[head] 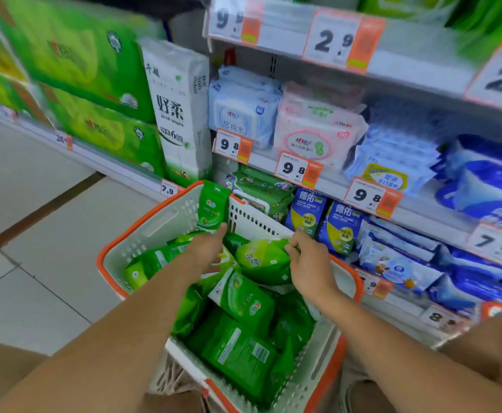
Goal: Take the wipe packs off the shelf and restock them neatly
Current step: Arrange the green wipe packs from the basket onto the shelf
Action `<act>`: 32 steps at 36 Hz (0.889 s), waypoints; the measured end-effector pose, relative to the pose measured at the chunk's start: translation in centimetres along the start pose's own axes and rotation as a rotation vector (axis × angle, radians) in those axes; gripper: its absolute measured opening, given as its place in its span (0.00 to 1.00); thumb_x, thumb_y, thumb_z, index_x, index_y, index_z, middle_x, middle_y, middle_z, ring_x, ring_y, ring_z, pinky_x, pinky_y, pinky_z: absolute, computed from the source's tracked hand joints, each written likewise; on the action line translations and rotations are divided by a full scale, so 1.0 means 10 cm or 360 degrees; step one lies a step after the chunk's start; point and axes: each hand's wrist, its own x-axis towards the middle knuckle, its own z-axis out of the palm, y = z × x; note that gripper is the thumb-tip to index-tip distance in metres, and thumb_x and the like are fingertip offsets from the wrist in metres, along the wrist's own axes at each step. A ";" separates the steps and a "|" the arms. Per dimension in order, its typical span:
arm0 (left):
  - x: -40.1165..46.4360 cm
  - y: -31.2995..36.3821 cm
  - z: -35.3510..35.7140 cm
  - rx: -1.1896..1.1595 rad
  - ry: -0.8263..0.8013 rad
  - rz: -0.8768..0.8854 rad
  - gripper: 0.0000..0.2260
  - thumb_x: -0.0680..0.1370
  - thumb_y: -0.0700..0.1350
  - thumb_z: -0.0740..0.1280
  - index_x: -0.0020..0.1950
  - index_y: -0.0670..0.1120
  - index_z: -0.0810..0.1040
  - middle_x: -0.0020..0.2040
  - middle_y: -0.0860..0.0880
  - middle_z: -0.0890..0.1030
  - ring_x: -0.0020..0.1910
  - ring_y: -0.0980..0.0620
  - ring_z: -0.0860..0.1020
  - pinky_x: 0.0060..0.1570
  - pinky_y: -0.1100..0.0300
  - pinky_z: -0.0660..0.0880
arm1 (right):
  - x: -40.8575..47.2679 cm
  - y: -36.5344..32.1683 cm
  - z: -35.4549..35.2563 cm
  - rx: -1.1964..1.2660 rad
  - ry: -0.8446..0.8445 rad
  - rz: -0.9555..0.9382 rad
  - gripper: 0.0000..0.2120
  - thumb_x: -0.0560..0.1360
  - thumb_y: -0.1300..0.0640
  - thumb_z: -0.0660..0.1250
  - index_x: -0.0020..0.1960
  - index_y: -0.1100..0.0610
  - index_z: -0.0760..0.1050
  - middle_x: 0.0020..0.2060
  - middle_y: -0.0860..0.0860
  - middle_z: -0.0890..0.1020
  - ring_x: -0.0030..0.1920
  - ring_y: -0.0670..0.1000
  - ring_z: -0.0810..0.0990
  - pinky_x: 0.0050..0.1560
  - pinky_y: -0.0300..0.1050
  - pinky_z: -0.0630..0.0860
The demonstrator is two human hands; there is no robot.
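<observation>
Wipe packs [241, 296], green ones, lie heaped in an orange-rimmed basket [154, 222] in front of the person, beside the shelf [327, 186].

The left hand [206, 248] holds a small green pack [212, 207] upright at the basket's far corner, thumb against its lower edge; the other fingers are hidden, so how they lie cannot be told. The right hand [310, 257] pinches the end of a lighter green pack [263, 259] lying on top of the pile, fingers curled round its edge. By the look of it the packs are off the shelf and the restocking step is in hand: packs are being picked out of the basket. The next move calls for lifting them clear and setting them squarely in the gap beside the green packs on the lower shelf [258, 189].
</observation>
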 end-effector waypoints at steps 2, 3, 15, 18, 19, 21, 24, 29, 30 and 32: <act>-0.10 0.05 0.05 -0.0113 -0.0117 -0.0096 0.29 0.78 0.66 0.59 0.68 0.44 0.72 0.61 0.43 0.76 0.56 0.43 0.77 0.51 0.49 0.79 | 0.00 -0.18 -0.32 0.0012 0.0075 -0.0170 0.07 0.80 0.65 0.64 0.43 0.65 0.71 0.28 0.54 0.70 0.26 0.46 0.62 0.27 0.38 0.59; -0.17 0.06 0.08 -0.0138 -0.0193 -0.0127 0.32 0.76 0.69 0.60 0.69 0.45 0.72 0.63 0.43 0.76 0.57 0.42 0.77 0.54 0.48 0.79 | 0.03 -0.28 -0.49 0.0034 0.0150 -0.0248 0.07 0.80 0.64 0.64 0.43 0.63 0.72 0.29 0.54 0.73 0.27 0.48 0.66 0.29 0.44 0.62; -1.47 1.26 -0.06 -0.1012 -0.0852 0.0570 0.09 0.67 0.49 0.72 0.42 0.47 0.88 0.47 0.43 0.86 0.41 0.44 0.85 0.41 0.49 0.83 | 0.19 -1.22 -2.15 0.1243 -0.0083 -0.0531 0.10 0.72 0.61 0.66 0.53 0.54 0.75 0.53 0.53 0.79 0.52 0.55 0.78 0.52 0.54 0.78; -1.63 1.45 -0.21 -0.0859 -0.0563 0.0950 0.20 0.65 0.42 0.75 0.57 0.46 0.82 0.49 0.44 0.86 0.44 0.44 0.86 0.39 0.49 0.82 | 0.25 -1.19 -2.20 0.2225 -0.0651 0.0182 0.31 0.60 0.55 0.77 0.61 0.50 0.73 0.60 0.55 0.76 0.66 0.63 0.75 0.61 0.76 0.71; -1.66 1.47 -0.23 -0.0771 -0.0448 0.1069 0.29 0.62 0.42 0.78 0.62 0.47 0.77 0.50 0.45 0.86 0.47 0.43 0.85 0.43 0.46 0.82 | 0.26 -1.22 -2.17 0.2229 -0.0776 0.0247 0.34 0.58 0.51 0.79 0.62 0.51 0.73 0.60 0.55 0.77 0.67 0.64 0.75 0.62 0.77 0.68; -1.73 1.47 -0.25 -0.0593 -0.0240 0.1260 0.40 0.56 0.46 0.83 0.65 0.51 0.72 0.52 0.49 0.86 0.51 0.44 0.85 0.49 0.44 0.81 | 0.29 -1.35 -2.07 0.1848 -0.0832 0.0188 0.36 0.59 0.48 0.81 0.65 0.51 0.74 0.61 0.53 0.82 0.63 0.62 0.79 0.61 0.72 0.73; -1.83 1.49 -0.25 -0.0447 -0.0071 0.1420 0.40 0.54 0.49 0.83 0.63 0.54 0.72 0.49 0.55 0.86 0.49 0.52 0.85 0.48 0.52 0.81 | 0.37 -1.53 -1.97 0.1379 -0.0596 0.0150 0.38 0.56 0.54 0.81 0.65 0.48 0.73 0.56 0.51 0.85 0.55 0.57 0.85 0.55 0.65 0.79; -1.94 1.73 -0.27 -0.0430 -0.0099 0.1626 0.36 0.58 0.42 0.81 0.63 0.52 0.72 0.50 0.54 0.85 0.49 0.53 0.84 0.42 0.61 0.80 | 0.51 -1.56 -2.10 0.1362 -0.0463 0.0020 0.40 0.55 0.57 0.82 0.65 0.48 0.73 0.58 0.51 0.84 0.55 0.57 0.84 0.52 0.68 0.80; -1.96 1.76 -0.26 -0.0443 -0.0095 0.1663 0.36 0.57 0.42 0.81 0.63 0.52 0.72 0.51 0.54 0.85 0.50 0.52 0.84 0.42 0.60 0.81 | 0.53 -1.57 -2.17 0.1309 -0.0441 -0.0040 0.40 0.56 0.58 0.82 0.65 0.48 0.73 0.59 0.50 0.84 0.56 0.56 0.84 0.49 0.63 0.82; -1.98 1.82 -0.26 -0.0485 -0.0075 0.1734 0.39 0.55 0.43 0.82 0.63 0.53 0.72 0.51 0.52 0.85 0.50 0.51 0.84 0.42 0.56 0.81 | 0.56 -1.59 -2.31 0.1126 -0.0392 -0.0213 0.44 0.56 0.57 0.84 0.68 0.45 0.70 0.61 0.49 0.82 0.57 0.53 0.84 0.46 0.54 0.83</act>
